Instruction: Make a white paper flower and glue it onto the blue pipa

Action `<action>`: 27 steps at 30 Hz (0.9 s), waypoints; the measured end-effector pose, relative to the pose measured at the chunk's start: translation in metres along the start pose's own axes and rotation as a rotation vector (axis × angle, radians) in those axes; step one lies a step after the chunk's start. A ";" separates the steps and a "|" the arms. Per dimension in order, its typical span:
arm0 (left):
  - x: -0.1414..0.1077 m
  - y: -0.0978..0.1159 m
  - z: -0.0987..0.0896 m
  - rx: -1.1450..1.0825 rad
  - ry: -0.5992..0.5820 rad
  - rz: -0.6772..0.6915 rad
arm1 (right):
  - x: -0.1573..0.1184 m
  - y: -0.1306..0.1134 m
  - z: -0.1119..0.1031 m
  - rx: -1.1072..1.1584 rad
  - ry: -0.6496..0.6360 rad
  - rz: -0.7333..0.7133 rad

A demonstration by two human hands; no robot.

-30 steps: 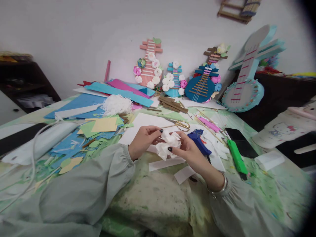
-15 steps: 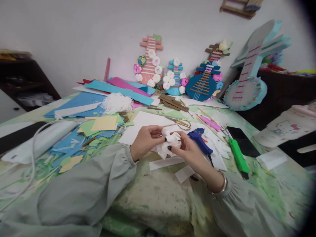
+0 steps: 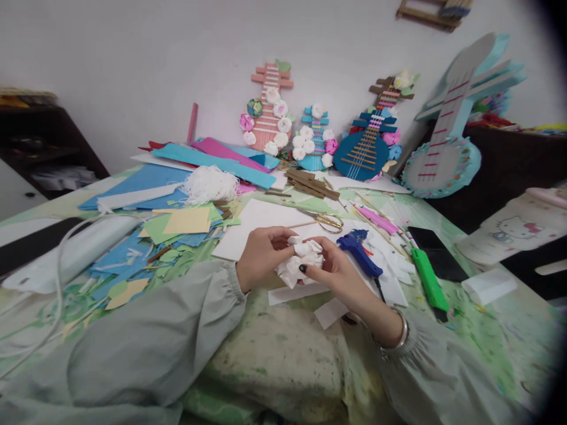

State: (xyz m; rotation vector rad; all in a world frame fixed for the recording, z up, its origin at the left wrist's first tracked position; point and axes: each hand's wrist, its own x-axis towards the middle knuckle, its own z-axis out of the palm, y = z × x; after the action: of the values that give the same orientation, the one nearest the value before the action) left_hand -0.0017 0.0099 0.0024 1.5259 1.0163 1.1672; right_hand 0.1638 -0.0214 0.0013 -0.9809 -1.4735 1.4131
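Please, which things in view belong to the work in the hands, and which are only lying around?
Belonging to the work:
white folded paper, held by the left hand and right hand
perhaps the blue glue gun, untouched

Probably only lying around:
black phone
cup
white string pile

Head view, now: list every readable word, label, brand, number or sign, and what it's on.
No readable text anywhere.
Cup: cartoon cat with a bow; any small print beside it is too blurred to read.
Green cutter, blue glue gun: no lettering can be made out.
White paper flower: no writing visible.
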 end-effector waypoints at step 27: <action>-0.002 -0.004 0.002 0.212 0.060 0.161 | 0.000 -0.002 0.001 0.027 0.035 0.006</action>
State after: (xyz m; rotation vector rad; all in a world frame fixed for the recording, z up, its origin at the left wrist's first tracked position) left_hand -0.0008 0.0088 -0.0019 1.7754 1.1022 1.2546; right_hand 0.1624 -0.0217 0.0031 -0.9896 -1.4241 1.4101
